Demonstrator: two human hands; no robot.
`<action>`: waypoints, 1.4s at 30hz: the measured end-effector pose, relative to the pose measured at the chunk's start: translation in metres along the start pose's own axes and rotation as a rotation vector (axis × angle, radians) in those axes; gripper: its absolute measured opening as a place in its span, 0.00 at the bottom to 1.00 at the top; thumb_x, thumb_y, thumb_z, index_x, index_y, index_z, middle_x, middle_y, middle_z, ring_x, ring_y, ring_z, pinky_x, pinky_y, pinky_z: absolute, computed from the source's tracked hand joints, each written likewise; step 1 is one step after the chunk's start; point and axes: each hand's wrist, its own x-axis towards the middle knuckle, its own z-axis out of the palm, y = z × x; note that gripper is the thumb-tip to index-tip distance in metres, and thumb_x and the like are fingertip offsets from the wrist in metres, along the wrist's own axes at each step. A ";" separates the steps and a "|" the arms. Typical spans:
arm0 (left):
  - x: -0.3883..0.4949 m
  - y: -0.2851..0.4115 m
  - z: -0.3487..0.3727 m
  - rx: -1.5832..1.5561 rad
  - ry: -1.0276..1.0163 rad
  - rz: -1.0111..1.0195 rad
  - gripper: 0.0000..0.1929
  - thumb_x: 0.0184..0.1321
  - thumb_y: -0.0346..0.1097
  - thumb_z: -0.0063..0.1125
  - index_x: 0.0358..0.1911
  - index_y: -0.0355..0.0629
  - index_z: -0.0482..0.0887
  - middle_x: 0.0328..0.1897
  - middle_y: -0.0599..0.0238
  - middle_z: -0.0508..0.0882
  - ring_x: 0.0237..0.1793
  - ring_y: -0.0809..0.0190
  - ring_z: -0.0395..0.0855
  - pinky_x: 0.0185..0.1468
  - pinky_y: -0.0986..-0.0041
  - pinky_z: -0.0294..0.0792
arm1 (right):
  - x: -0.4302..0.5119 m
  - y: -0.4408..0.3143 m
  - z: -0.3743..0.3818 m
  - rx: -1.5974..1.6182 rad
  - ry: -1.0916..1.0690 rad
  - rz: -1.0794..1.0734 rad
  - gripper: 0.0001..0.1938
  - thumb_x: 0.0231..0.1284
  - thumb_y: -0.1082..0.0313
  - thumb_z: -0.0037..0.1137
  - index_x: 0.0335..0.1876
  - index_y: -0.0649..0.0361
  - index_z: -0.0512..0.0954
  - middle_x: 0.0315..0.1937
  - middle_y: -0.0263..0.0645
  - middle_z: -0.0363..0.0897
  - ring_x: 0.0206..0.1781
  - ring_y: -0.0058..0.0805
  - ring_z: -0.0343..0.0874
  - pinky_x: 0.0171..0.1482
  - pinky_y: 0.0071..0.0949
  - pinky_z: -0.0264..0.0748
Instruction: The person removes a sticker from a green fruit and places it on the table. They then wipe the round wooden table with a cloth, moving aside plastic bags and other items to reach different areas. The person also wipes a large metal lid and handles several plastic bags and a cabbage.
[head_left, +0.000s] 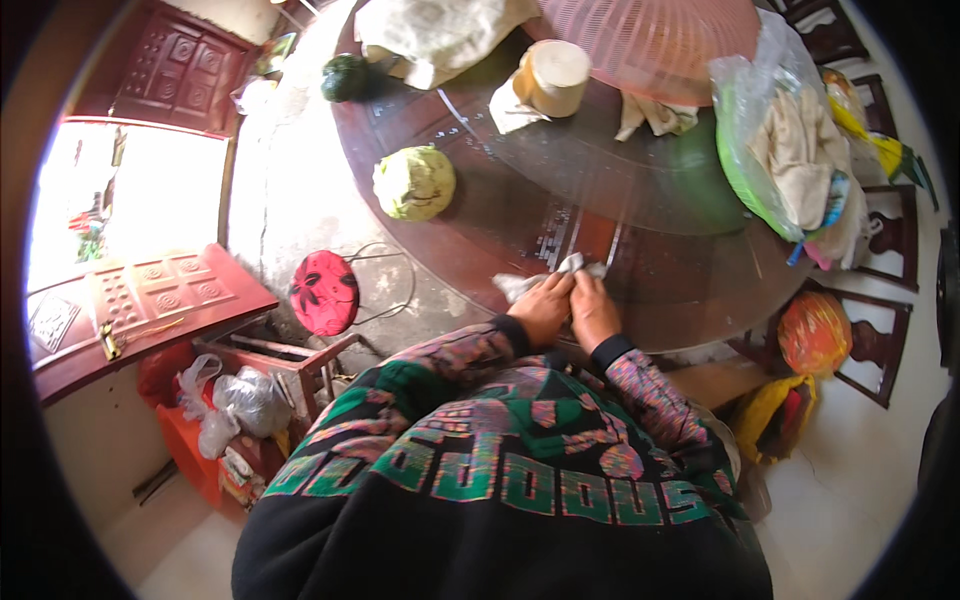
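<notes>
Both my hands are together at the near edge of a round dark wooden table (480, 247). A pale, crumpled cloth (512, 286) lies bunched under the fingers and pokes out past them. My left hand (541, 309) grips the cloth from the left, and my right hand (595, 309) holds it close beside. The fingers hide part of the cloth. Left of them, further in on the tabletop, rests a pale green cabbage (415, 184). A glossy round turntable (637, 165) covers the table's middle.
On the table are a cream tub (560, 79), a pink perforated plastic cover (660, 45), a dark green gourd-like vegetable (343, 77) and a plastic bag with cloth gloves (795, 150). A red-topped stool (324, 292) stands left; wooden chairs (881, 337) stand right.
</notes>
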 end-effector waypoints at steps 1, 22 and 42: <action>-0.007 0.001 0.000 0.011 0.038 0.021 0.34 0.49 0.31 0.65 0.64 0.29 0.76 0.72 0.47 0.72 0.71 0.43 0.71 0.75 0.57 0.66 | -0.009 -0.002 0.003 -0.060 0.051 -0.127 0.15 0.73 0.72 0.44 0.57 0.69 0.77 0.64 0.53 0.75 0.66 0.51 0.75 0.67 0.42 0.76; 0.046 -0.016 -0.001 -0.048 0.148 0.023 0.32 0.56 0.31 0.60 0.68 0.31 0.73 0.71 0.45 0.75 0.73 0.44 0.71 0.74 0.58 0.68 | 0.039 0.014 -0.020 -0.073 0.194 -0.037 0.15 0.66 0.75 0.48 0.55 0.71 0.78 0.62 0.50 0.74 0.64 0.52 0.74 0.67 0.41 0.76; 0.039 -0.003 -0.029 0.117 -0.163 -0.046 0.40 0.48 0.39 0.73 0.68 0.33 0.76 0.76 0.49 0.71 0.75 0.46 0.69 0.75 0.58 0.67 | 0.028 0.007 -0.011 -0.112 0.154 -0.087 0.14 0.66 0.74 0.49 0.54 0.71 0.78 0.59 0.49 0.74 0.61 0.50 0.75 0.65 0.41 0.77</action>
